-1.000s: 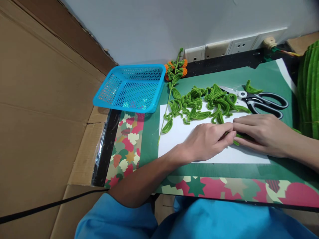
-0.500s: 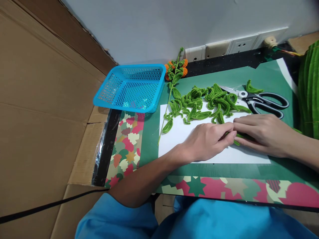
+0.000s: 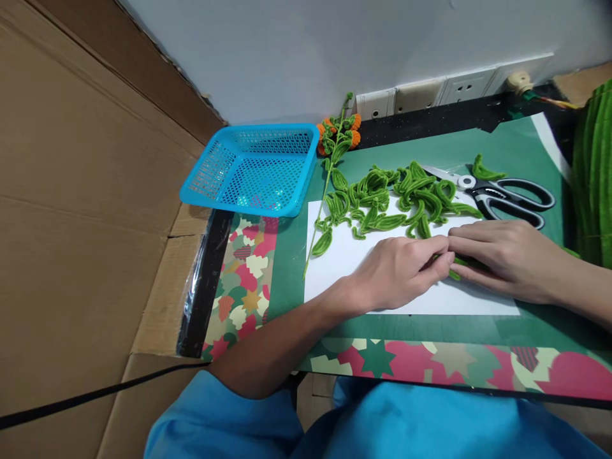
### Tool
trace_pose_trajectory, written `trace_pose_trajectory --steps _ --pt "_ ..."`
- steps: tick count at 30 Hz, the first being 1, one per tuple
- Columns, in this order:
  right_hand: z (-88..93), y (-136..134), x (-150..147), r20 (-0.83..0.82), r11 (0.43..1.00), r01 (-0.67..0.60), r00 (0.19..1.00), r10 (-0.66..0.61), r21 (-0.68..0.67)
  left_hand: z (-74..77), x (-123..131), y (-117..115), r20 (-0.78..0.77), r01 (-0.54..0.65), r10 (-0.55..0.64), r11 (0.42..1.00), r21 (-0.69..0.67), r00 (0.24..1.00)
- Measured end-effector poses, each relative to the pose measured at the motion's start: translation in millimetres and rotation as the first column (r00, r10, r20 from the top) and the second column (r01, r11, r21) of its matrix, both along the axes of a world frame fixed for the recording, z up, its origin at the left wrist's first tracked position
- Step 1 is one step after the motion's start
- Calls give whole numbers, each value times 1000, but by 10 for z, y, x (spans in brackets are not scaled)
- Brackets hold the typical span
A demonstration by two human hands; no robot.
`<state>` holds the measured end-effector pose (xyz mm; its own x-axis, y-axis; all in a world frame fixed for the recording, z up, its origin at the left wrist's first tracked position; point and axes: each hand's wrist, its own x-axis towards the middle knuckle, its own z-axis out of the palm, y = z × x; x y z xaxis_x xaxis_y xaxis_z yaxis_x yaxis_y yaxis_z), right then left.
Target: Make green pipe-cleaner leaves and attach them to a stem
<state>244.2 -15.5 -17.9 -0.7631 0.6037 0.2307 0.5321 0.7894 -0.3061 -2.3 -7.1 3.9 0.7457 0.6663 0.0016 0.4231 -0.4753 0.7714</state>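
Fingertips meeting over a white sheet of paper (image 3: 344,274), my left hand (image 3: 401,271) and my right hand (image 3: 507,258) both pinch a green pipe cleaner (image 3: 455,275). Only short bits of it show between the fingers; the rest is hidden under my right hand. Just beyond the hands lies a pile of green pipe-cleaner leaves (image 3: 377,191). Scissors (image 3: 502,194) with black and grey handles lie partly open behind my right hand, with one loose leaf (image 3: 485,170) above them.
A blue plastic basket (image 3: 265,172) stands at the back left. Beside it lies a green stem with orange flowers (image 3: 340,137). A thick bundle of green pipe cleaners (image 3: 595,178) rises at the right edge. Sockets (image 3: 463,87) line the wall, and cardboard (image 3: 86,191) stands left.
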Motion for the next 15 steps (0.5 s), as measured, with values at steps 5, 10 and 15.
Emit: trace_pose_trajectory --steps 5,10,15 --pt "23 -13 -5 19 1000 9 1000 -9 -10 -10 3 -4 31 -8 9 1000 -9 999" --pt "29 -25 -12 16 1000 24 1000 -23 -14 -9 3 -6 47 -16 17 1000 -24 999" --pt "6 -5 -11 -18 1000 10 1000 -10 -10 -7 1 -3 63 -13 15 999 -31 998"
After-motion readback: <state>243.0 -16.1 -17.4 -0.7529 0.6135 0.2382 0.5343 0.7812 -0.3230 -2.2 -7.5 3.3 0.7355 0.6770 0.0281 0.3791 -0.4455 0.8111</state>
